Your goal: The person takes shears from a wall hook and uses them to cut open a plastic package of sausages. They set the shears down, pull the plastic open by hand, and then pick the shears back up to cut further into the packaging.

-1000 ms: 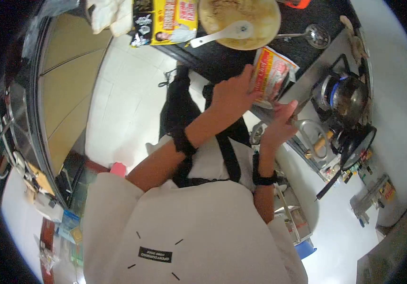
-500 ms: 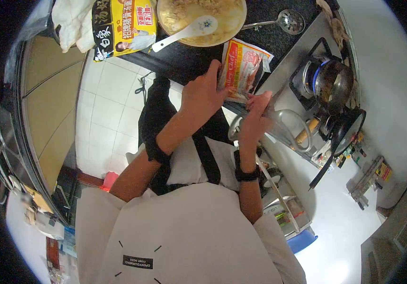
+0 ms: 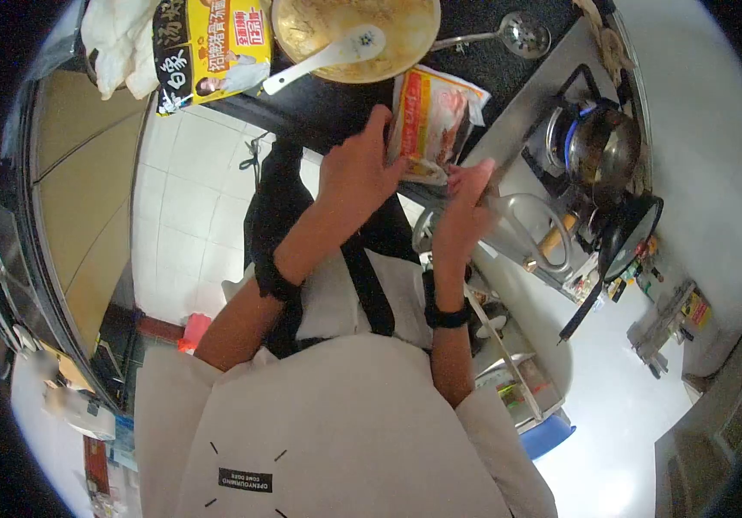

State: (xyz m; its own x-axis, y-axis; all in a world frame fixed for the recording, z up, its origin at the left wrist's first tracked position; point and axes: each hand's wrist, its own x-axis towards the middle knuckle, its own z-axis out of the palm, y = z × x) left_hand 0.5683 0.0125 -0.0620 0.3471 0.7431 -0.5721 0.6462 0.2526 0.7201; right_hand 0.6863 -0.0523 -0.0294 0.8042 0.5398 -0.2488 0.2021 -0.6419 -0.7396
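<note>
My left hand [image 3: 353, 177] pinches the left edge of a white, yellow and red food packet [image 3: 440, 112] with "Chef" lettering. A clear window on the packet shows reddish-brown contents. My right hand [image 3: 461, 216] grips a pair of scissors [image 3: 535, 226] with large grey handle loops. The fingertips of that hand are right at the packet's near lower end, where the blades are mostly hidden. Just beyond the packet stands a bowl [image 3: 431, 47] of pale yellow food, with a white spoon [image 3: 332, 56] lying across its rim.
A yellow and black noodle packet [image 3: 215, 56] lies left of the bowl beside a white plastic bag [image 3: 120, 47]. On the right, a metal pan [image 3: 599, 151] sits over a lit blue flame. A slotted ladle [image 3: 524, 34] rests on the dark counter [image 3: 319, 108]; a black-handled lid [image 3: 634, 237] stands nearer.
The packet, bowl and noodle bag sit slightly further left and higher in view. Both hands keep their places at the packet, and the scissor handles show more clearly.
</note>
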